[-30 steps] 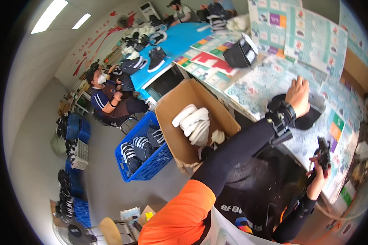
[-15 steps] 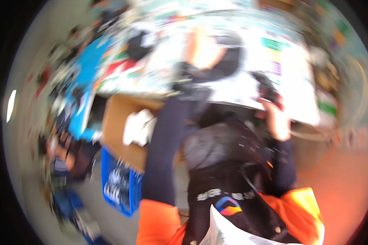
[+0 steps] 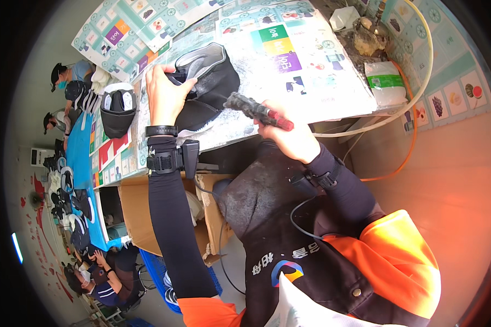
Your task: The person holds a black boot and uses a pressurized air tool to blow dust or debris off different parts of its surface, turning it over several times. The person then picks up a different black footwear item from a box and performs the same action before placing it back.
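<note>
My left hand point(image 3: 165, 94) grips the rim of a black shoe upper point(image 3: 215, 82) with a grey lining. The upper lies tilted on the paper-covered worktable, and its lower edge has a pale fringe. A brush point(image 3: 255, 109) with a red handle and dark, crusted bristles is in my right hand point(image 3: 289, 133). Its bristle end points left, just short of the upper's right side, and the fingers wrap round the handle. Left of my left hand stands a second black shoe upper point(image 3: 118, 111) with a white lining.
Printed sheets cover the worktable point(image 3: 333, 90). A white and green packet point(image 3: 386, 82) and a crusted pot point(image 3: 365, 38) sit at the right end, near a yellowish hose point(image 3: 428, 54). Below are a cardboard box point(image 3: 133, 212) and a blue crate point(image 3: 157, 275). Several people work at left.
The view has swung and sharpened from a blur. My left hand and the shoe upper now appear further left, and my right hand has come closer to the upper with the brush.
</note>
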A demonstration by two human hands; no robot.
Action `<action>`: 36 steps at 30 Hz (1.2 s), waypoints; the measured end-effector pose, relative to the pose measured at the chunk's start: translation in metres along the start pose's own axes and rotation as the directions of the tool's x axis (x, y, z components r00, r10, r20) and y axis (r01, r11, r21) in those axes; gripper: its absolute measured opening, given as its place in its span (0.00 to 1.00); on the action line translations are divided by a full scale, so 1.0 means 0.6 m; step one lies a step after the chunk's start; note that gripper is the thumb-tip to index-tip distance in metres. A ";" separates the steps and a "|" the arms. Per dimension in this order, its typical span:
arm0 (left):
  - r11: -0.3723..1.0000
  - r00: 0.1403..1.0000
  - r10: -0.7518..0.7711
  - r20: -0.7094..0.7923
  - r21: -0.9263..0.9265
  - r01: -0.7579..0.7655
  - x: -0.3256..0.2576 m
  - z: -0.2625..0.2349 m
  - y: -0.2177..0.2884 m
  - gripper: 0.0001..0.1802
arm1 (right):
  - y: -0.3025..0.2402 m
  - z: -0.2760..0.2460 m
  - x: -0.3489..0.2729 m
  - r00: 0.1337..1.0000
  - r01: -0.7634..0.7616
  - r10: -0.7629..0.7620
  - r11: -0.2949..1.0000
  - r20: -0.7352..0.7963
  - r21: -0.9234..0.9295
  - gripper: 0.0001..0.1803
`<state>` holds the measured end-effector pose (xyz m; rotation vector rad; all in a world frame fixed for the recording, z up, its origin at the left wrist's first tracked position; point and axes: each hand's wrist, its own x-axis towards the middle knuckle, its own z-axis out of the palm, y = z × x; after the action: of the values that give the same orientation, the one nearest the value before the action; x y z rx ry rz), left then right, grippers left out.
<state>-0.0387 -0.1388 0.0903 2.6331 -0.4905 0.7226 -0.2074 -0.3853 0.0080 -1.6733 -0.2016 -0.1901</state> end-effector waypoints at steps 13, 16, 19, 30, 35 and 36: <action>0.996 0.994 0.087 0.058 0.009 -0.088 -0.005 -0.010 0.006 0.36 | 0.014 -0.017 -0.012 0.991 -0.120 0.117 0.992 -0.061 -0.048 0.09; 0.997 0.992 0.071 0.105 -0.004 -0.071 0.005 0.004 0.015 0.41 | -0.006 -0.032 -0.022 0.992 -0.120 0.124 0.980 0.010 -0.161 0.08; 1.000 1.000 0.024 0.019 0.000 -0.024 0.014 0.009 -0.002 0.45 | 0.020 -0.025 -0.017 0.986 -0.074 0.033 0.966 -0.166 -0.247 0.09; 0.959 0.911 -0.251 0.328 0.210 0.189 0.034 -0.015 0.036 0.24 | -0.014 -0.079 -0.029 0.968 -0.129 0.137 0.990 -0.209 0.049 0.14; 0.972 0.967 -0.148 0.208 0.210 0.104 0.075 -0.054 -0.052 0.22 | -0.040 -0.077 -0.040 0.986 -0.089 0.109 0.983 -0.125 0.159 0.13; 0.973 0.960 -0.144 0.238 0.210 0.094 0.090 -0.070 -0.049 0.22 | -0.039 -0.075 -0.038 0.989 -0.071 0.090 0.984 -0.114 0.161 0.13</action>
<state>0.0000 -0.1075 0.1459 2.9305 -0.3372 0.4185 -0.2356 -0.4277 0.0298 -1.5051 -0.0555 -0.2090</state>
